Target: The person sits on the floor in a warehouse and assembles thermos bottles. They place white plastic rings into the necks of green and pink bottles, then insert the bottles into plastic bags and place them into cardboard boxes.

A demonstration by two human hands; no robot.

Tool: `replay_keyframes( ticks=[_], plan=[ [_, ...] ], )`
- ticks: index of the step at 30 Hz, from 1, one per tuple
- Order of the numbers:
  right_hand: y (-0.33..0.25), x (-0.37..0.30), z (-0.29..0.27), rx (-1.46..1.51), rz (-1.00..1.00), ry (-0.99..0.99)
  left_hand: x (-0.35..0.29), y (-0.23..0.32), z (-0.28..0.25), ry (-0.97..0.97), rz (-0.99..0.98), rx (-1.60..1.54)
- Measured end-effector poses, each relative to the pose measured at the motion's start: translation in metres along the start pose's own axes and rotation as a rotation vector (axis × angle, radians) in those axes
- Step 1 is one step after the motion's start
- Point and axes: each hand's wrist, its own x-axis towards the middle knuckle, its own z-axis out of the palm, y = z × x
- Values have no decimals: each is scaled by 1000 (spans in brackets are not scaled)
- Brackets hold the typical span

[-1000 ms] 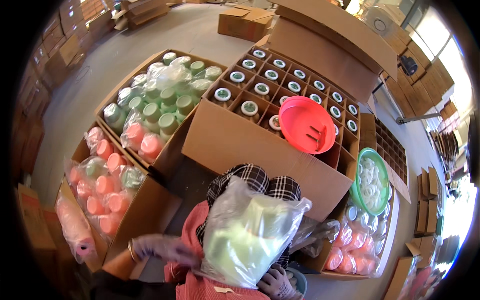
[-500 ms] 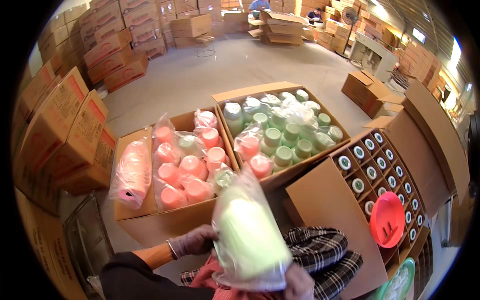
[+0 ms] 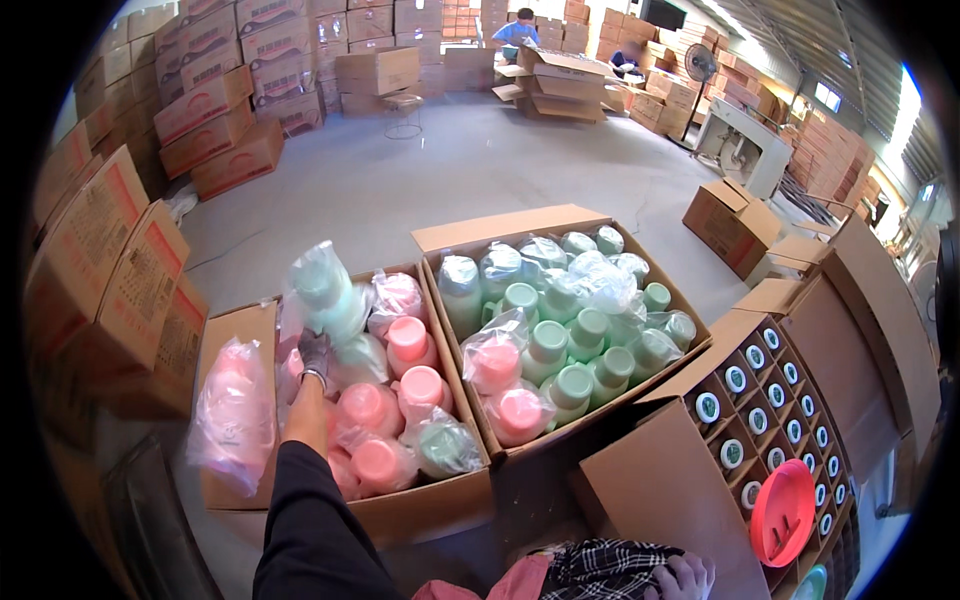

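My left hand [image 3: 313, 360], in a grey glove, reaches into the left carton [image 3: 400, 515]. Its fingers are closed at the lower part of a pale green thermos jug [image 3: 328, 290] in a clear plastic bag, which leans over the carton's far left corner. Around it stand several bagged pink jugs [image 3: 412, 342], and a green-capped jug [image 3: 443, 445] is at the near right corner. My right hand [image 3: 685, 578] lies on black-and-white plaid cloth [image 3: 605, 570] at the lower edge, fingers apart, holding nothing visible. A bagged pink jug [image 3: 235, 415] lies on the carton's left flap.
A second carton [image 3: 590, 425] holds mostly green jugs. At right, a divided carton [image 3: 745, 400] contains white-capped items, with a red plastic dish [image 3: 782, 515] on top. Stacked cartons [image 3: 105, 260] stand at left. Two people are at work far back, one in blue [image 3: 518, 32].
The green jug has moved from in front of me to the left carton's far left corner with my left hand. My right hand has let go of it and dropped onto the plaid cloth.
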Motion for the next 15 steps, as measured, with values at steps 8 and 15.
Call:
replay_keyframes(
  ticks=[8,15],
  plan=[
    [-19,26,4,-31,126,50,29,-36,84,-410,-8,552],
    [-16,35,8,31,65,86,-99,72,81,-74,754,565]
  ],
)
